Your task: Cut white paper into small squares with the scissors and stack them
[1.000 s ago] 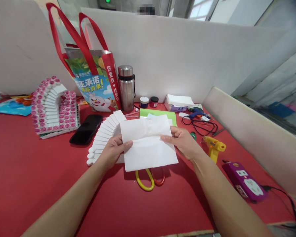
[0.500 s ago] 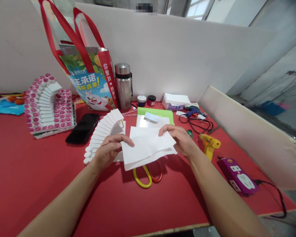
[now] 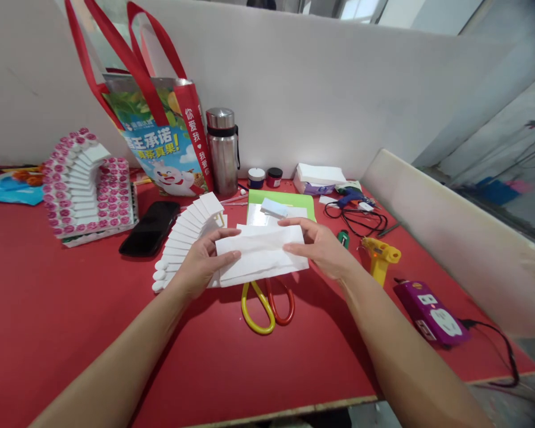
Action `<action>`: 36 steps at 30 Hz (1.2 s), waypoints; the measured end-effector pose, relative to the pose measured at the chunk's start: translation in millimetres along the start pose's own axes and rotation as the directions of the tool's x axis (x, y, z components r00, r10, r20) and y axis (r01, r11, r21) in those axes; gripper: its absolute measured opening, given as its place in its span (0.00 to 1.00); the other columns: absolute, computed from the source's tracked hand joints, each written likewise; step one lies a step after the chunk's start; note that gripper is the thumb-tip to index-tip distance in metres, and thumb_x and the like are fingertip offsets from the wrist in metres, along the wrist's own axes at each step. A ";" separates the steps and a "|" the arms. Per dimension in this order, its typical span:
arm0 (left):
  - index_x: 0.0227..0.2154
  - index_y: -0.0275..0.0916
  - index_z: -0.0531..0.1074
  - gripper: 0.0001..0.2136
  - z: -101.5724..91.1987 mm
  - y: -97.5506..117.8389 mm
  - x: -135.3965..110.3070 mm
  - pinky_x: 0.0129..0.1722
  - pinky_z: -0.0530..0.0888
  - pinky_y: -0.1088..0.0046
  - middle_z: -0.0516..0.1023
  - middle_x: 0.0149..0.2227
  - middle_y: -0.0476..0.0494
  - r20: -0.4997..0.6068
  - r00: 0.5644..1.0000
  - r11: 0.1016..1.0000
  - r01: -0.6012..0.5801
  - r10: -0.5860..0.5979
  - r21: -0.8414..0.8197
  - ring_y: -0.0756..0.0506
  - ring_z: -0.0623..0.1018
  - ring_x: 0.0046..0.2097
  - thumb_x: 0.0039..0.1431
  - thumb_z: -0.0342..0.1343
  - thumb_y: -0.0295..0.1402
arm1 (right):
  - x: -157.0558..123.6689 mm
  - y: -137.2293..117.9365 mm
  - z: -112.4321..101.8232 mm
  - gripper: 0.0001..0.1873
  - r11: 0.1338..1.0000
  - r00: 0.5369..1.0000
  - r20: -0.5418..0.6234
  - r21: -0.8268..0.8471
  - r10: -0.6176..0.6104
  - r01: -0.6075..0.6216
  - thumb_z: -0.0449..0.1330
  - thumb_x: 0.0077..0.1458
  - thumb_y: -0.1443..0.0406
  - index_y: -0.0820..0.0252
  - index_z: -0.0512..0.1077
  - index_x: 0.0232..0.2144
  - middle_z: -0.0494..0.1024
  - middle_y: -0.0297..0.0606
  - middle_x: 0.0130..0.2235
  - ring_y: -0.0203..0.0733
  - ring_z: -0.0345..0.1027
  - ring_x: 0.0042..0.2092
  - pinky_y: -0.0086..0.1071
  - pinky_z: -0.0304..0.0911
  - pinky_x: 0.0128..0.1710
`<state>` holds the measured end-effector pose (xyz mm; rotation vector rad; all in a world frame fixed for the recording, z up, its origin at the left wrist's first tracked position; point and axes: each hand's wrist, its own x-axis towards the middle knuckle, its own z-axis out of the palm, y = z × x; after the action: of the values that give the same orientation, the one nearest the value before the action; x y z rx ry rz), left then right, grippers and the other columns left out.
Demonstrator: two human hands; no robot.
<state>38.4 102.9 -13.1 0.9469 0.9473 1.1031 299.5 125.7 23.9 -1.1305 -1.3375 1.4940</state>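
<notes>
Left hand (image 3: 205,261) has one end of a folded white tissue (image 3: 262,259) pinched between thumb and fingers, and the right hand (image 3: 323,248) grips the other end the same way. The tissue is up over the middle of the red tabletop (image 3: 294,368), with a crease across it and layers peeking out at the bottom. Sticking out below it, toward the near edge, are the loop handles of some scissors (image 3: 261,330), one yellow, one red; can't see the blades. Just beside the left hand, partly behind it, there's a white fan-shaped staircase model (image 3: 187,235).

Past the tissue, toward the far edge, a bright green sheet (image 3: 280,195) sits near a small pale blue block (image 3: 274,208). Over to the right you've got a yellow glue gun (image 3: 383,257), then a purple power strip (image 3: 432,315) closer to the right edge.

Going left from the staircase: a black smartphone (image 3: 150,229), then a model covered in pink roses (image 3: 116,202). Lined up along the far edge are a red-handled tote bag (image 3: 160,148), a steel thermos (image 3: 223,157), two little jars (image 3: 255,178) and a tissue pack (image 3: 321,175).
</notes>
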 end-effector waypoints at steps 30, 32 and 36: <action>0.40 0.34 0.74 0.16 7.2 -0.6 0.1 0.13 0.68 0.80 0.82 0.25 0.44 0.097 0.990 0.989 0.089 -0.101 0.117 0.46 0.79 0.20 0.53 0.70 0.37 | 2.5 3.7 2.5 0.21 0.999 0.999 0.036 0.029 0.034 -0.035 0.75 0.43 0.62 0.60 0.71 0.37 0.80 0.33 0.30 0.43 0.77 0.27 0.33 0.74 0.18; 0.38 0.32 0.75 0.14 5.2 -1.3 -0.3 0.15 0.70 0.79 0.82 0.25 0.43 0.096 0.989 0.987 0.101 -0.113 0.122 0.46 0.80 0.21 0.54 0.69 0.37 | 0.7 0.7 0.1 0.21 0.999 0.995 0.091 0.009 0.045 -0.046 0.74 0.45 0.63 0.61 0.71 0.38 0.82 0.35 0.30 0.45 0.78 0.27 0.34 0.75 0.20; 0.38 0.30 0.78 0.15 3.6 -0.7 -2.3 0.15 0.70 0.79 0.79 0.19 0.43 0.117 0.984 0.984 0.118 -0.134 0.135 0.47 0.77 0.18 0.56 0.68 0.39 | -1.4 -3.0 -5.8 0.17 0.999 0.993 0.111 0.027 0.032 -0.036 0.73 0.45 0.64 0.66 0.77 0.38 0.84 0.40 0.29 0.44 0.79 0.27 0.32 0.76 0.24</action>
<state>41.5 100.1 -12.3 1.0335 0.9694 0.8746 305.5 126.2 26.8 -1.0703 -1.3720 1.6160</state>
